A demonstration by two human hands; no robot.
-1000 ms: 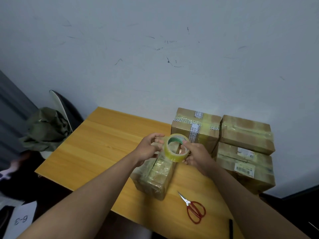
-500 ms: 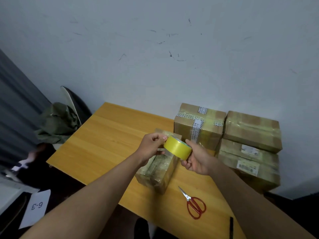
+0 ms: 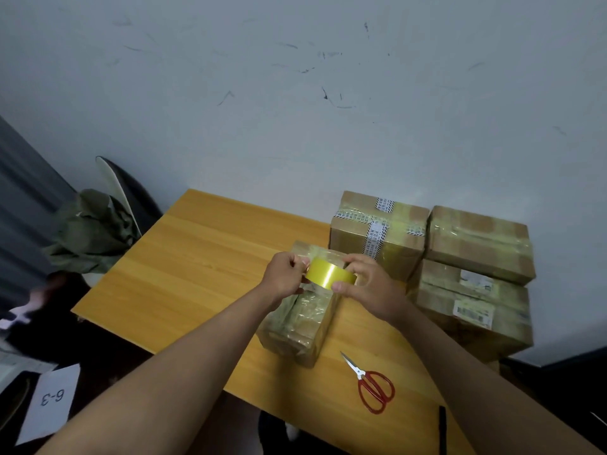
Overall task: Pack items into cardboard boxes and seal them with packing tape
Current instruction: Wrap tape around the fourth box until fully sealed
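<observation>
Tape roll (image 3: 330,274) is held just above the far end of the small taped box (image 3: 300,323) at mid tabletop (image 3: 197,257). Looks light, with a stiff ring and a glossy, slick outer face; best held across the rim edges or through the core, not on the sticky run. Right hand (image 3: 368,287) curls round the right side of the roll, thumb on the near face. Left hand (image 3: 285,274) has its fingers bunched at the roll's left edge; probably picking at the loose tape end, though I can't see the end itself. The box is fully film-wrapped, so likely slippery but rigid enough to press on. Scissors (image 3: 374,385) lie near right of the box, untouched. Three sealed boxes (image 3: 476,244) are stacked far right.
</observation>
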